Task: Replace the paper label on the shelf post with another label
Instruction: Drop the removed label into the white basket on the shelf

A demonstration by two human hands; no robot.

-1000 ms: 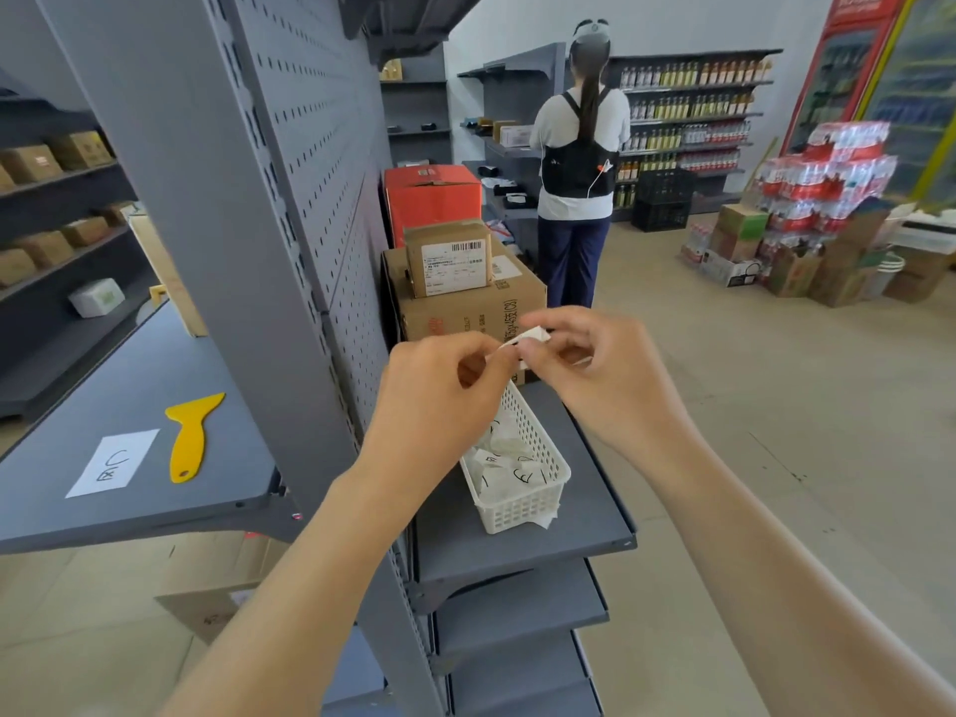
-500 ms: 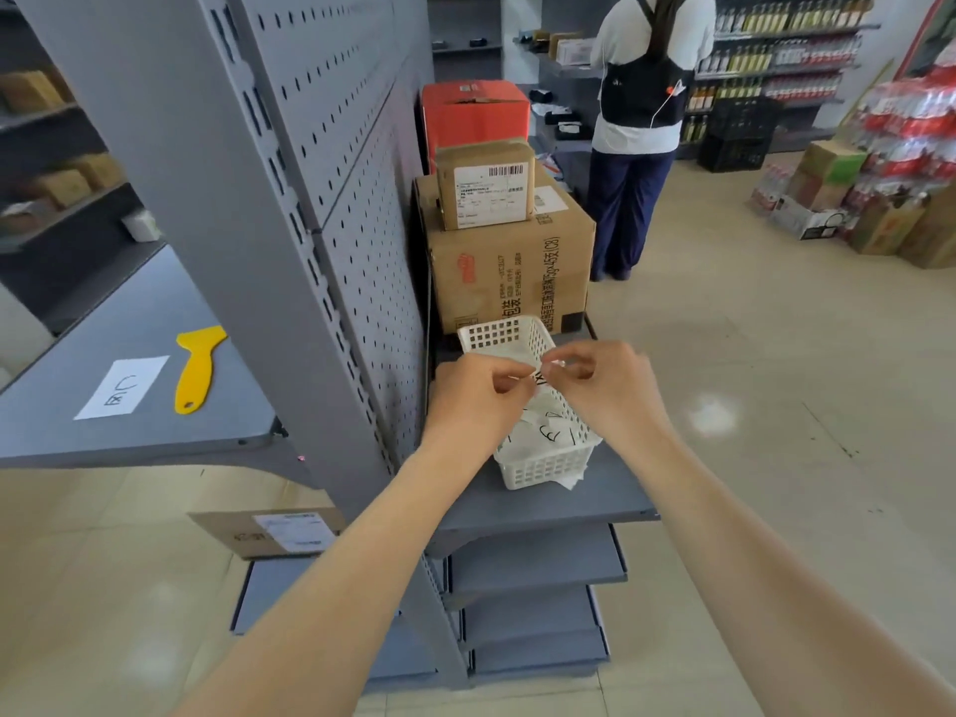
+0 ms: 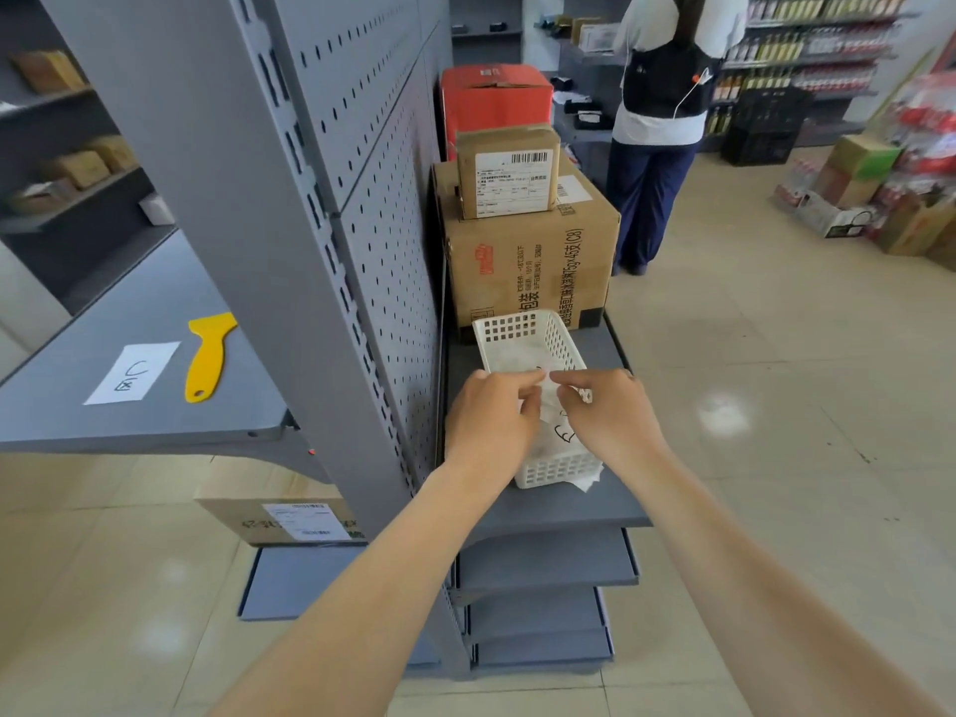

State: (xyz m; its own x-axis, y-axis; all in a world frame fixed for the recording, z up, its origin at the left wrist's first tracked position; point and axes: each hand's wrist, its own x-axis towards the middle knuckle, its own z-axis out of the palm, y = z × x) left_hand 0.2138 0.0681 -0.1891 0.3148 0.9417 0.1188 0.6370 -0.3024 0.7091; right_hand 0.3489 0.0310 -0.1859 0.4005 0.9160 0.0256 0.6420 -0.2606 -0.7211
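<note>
Both hands have come down since a second ago, from chest height in front of the boxes to just over the white basket [image 3: 522, 331], and they keep pinching the same small paper label [image 3: 543, 390].

From the head camera I count one basket, holding several more paper slips, one marked in black pen; two brown cardboard boxes [image 3: 527, 261] stacked behind it on the same grey shelf [image 3: 610, 504], the smaller on top; one red box [image 3: 494, 95] behind those. On the shelf to my left lie one yellow scraper [image 3: 209, 354] and one white sheet [image 3: 133, 372] with handwriting, close beside each other. The grey shelf post [image 3: 248, 209] rises between the two shelves. Another person [image 3: 662, 121] stands in the aisle beyond the boxes, back turned.

My left hand [image 3: 491, 421] and right hand [image 3: 608, 416] cover the near half of the basket. Fingers of each are curled, tips meeting on the label, which is stretched between them over the basket.
</note>
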